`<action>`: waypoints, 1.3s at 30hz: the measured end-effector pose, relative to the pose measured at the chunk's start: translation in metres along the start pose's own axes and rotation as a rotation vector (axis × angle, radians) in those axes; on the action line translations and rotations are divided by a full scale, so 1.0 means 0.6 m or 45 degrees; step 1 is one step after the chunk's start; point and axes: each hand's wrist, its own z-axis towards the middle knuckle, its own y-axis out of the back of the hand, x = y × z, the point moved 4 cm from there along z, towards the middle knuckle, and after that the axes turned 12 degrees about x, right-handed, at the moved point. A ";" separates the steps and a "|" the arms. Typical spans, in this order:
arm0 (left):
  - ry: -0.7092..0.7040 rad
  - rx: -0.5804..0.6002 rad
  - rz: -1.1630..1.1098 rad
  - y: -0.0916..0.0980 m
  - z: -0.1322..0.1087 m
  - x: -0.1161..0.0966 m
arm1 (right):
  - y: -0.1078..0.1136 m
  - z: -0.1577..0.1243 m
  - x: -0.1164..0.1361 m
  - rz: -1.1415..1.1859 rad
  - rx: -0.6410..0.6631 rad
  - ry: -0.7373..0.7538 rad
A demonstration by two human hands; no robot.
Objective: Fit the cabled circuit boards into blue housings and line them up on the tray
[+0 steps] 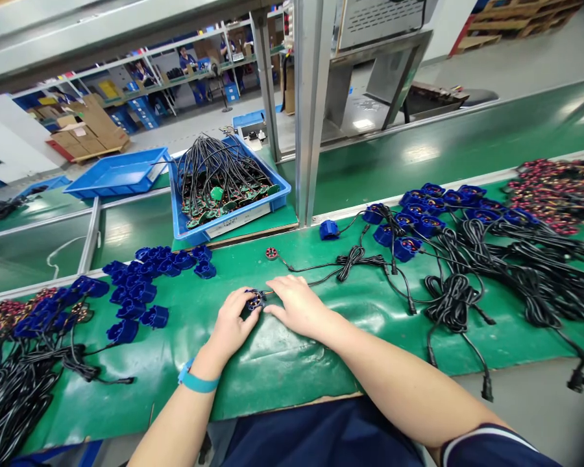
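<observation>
On the green mat, my left hand (235, 322), with a teal band at its wrist, is closed around a small dark blue housing (254, 300) with a coil inside. My right hand (296, 305) is just right of it, fingers bent round a thin cable near the housing's opening. The grip of its fingertips is partly hidden. Above my hands lies a small red round coil (271, 253), joined to a black cable with a tied bundle (351, 262). Blue housings (139, 285) stand in a group to the left.
A blue tray (282, 196) of circuit boards and black cables stands beyond the mat, left of a metal post (309, 117). More housings (411, 217) and cable bundles (452, 301) lie right; coils and cables (10, 363) lie far left. Several people sit at a distant bench.
</observation>
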 end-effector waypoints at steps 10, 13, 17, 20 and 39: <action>0.021 0.100 -0.116 -0.001 0.000 0.007 | -0.002 -0.001 0.000 0.027 0.030 0.054; 0.013 0.151 -0.150 -0.006 0.001 0.011 | -0.006 -0.002 -0.005 0.039 0.022 0.080; 0.068 0.169 -0.258 -0.010 -0.001 0.019 | -0.006 -0.005 0.000 0.045 0.000 0.162; 0.191 0.192 -0.419 -0.012 -0.005 0.020 | -0.007 -0.007 0.010 0.034 0.007 0.255; 0.199 0.236 -0.477 -0.013 -0.002 0.009 | -0.020 -0.006 0.048 -0.445 0.218 0.173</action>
